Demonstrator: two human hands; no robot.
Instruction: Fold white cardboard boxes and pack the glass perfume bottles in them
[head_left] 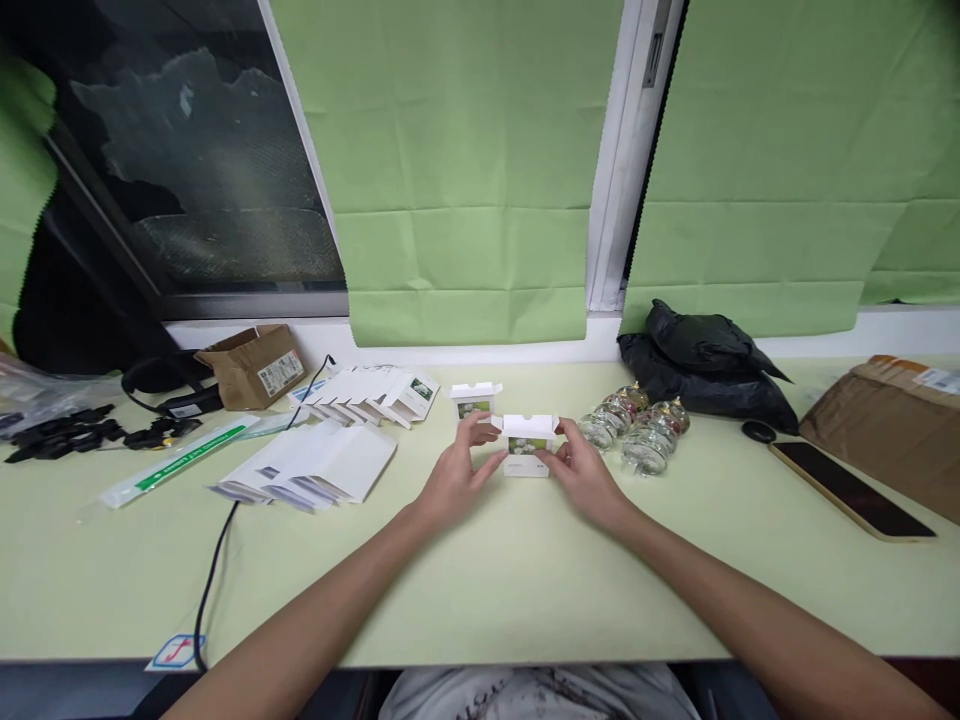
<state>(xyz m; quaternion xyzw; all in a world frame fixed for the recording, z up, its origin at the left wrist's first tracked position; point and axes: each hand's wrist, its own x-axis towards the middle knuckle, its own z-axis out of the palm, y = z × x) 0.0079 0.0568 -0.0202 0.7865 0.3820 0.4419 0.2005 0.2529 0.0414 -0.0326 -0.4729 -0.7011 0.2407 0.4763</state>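
Observation:
A small white box (528,464) with a green-and-white picture stands on the table in front of me, its top flaps up. My left hand (459,468) is at its left side, thumb and fingertips curved against the edge. My right hand (589,478) grips the right side, with the thumb on the front face. Just behind, to the left, another white box (474,398) of the same kind stands with its top flaps up. Right of my right hand are several clear, round ornament-like pieces (645,447) with gold and reddish tops, lying in rows.
Flattened white boxes lie to the left in a front stack (322,462) and a back stack (375,392). A black cable (217,560) crosses the table there. A brown carton (259,368) stands behind. On the right are a black plastic bag (705,370), a phone (851,490) and a cardboard parcel (885,430).

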